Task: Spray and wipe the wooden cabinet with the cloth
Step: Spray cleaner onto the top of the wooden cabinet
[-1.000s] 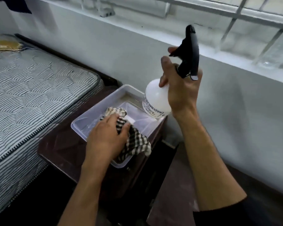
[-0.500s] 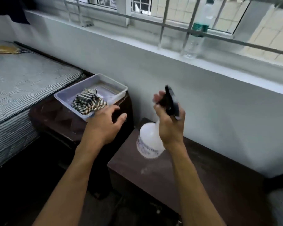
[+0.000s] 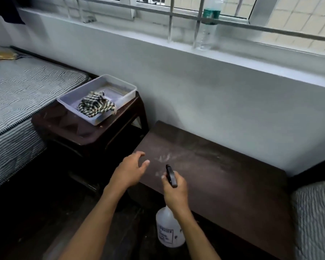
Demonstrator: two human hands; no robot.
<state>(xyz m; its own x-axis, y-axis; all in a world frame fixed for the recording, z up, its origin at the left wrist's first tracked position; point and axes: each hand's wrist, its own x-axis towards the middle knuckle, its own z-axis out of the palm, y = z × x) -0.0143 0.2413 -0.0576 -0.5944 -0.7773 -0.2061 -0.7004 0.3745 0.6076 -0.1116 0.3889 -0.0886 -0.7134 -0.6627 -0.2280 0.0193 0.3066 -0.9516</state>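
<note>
A low dark wooden cabinet [image 3: 223, 177] runs along the white wall, with pale wet marks on its left end. My right hand [image 3: 175, 194] grips the black trigger head of a white spray bottle [image 3: 169, 231], held over the cabinet's front edge with the nozzle pointing at the top. My left hand [image 3: 129, 170] hovers open above the cabinet's left corner, holding nothing. The checked cloth [image 3: 96, 106] lies crumpled in a clear plastic tray [image 3: 128, 91] on a dark side table [image 3: 68, 126] to the left.
A bed with a striped mattress [image 3: 17, 94] stands at the left, and another striped mattress [image 3: 315, 218] at the right edge. A clear plastic bottle [image 3: 207, 29] stands on the window sill behind metal bars. The dark floor lies below.
My left hand has let go of the cloth in the tray and moved right over the cabinet. My right hand has lowered the spray bottle toward the cabinet top, where wet marks now show.
</note>
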